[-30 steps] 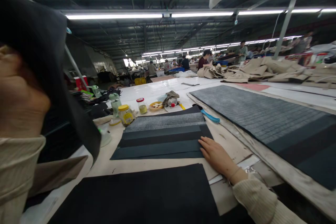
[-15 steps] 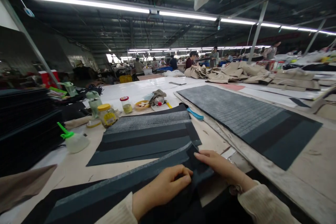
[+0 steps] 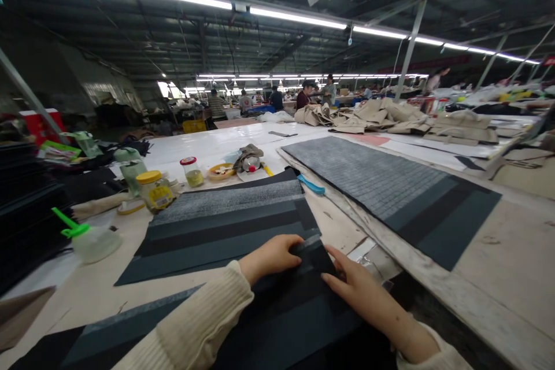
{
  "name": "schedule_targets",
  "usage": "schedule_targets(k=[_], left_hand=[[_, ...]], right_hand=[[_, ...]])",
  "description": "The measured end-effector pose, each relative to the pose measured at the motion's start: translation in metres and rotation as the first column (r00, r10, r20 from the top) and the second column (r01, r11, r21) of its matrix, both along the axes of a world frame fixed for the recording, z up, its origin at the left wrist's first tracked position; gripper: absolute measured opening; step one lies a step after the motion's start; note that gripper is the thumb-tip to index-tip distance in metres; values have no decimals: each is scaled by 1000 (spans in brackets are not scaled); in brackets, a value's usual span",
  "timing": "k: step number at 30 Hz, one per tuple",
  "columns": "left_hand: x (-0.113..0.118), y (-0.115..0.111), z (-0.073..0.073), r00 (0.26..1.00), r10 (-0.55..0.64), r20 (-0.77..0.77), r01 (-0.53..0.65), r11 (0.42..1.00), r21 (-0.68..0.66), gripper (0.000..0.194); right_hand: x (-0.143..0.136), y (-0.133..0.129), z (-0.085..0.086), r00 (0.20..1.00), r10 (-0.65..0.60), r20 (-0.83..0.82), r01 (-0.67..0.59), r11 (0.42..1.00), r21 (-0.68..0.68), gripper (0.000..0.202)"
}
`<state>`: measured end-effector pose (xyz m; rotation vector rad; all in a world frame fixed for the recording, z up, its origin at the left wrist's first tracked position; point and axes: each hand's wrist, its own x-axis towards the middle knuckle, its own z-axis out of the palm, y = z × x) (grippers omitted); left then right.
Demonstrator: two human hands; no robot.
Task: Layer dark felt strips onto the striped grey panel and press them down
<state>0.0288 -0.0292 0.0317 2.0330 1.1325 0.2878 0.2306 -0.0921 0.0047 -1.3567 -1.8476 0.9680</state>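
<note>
Here, the dark panel (image 3: 299, 309) sits at the near edge of the worktop (image 3: 340, 222), between my left hand (image 3: 275, 255), which pinches its far edge, and my right hand (image 3: 358, 286), which holds its right side. Just beyond lie striped panels (image 3: 225, 228); a green-spouted bottle (image 3: 95, 244) stands toward the worktop's left edge.

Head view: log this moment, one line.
left hand: on dark panel; right hand: at its right edge; grey-banded panel: beyond hands; squeeze bottle: left
</note>
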Motion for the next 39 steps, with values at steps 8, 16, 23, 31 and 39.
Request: schedule_targets(k=[8, 16, 23, 31, 39], left_hand=[[30, -4, -14, 993, 109, -47, -85, 928, 363, 26], [36, -9, -27, 993, 118, 6, -103, 839, 535, 23], [34, -16, -25, 978, 30, -208, 113, 760, 640, 21], [36, -19, -21, 947, 3, -322, 220, 723, 654, 20], [34, -15, -27, 966, 25, -257, 161, 723, 672, 19]], right_hand=[[13, 4, -11, 911, -87, 402, -63, 937, 345, 24], [10, 3, -13, 894, -118, 432, -48, 934, 354, 24], [10, 2, -12, 900, -110, 421, -44, 939, 341, 24], [6, 14, -10, 936, -121, 332, -36, 902, 430, 28], [-11, 27, -24, 964, -49, 262, -84, 877, 473, 47]])
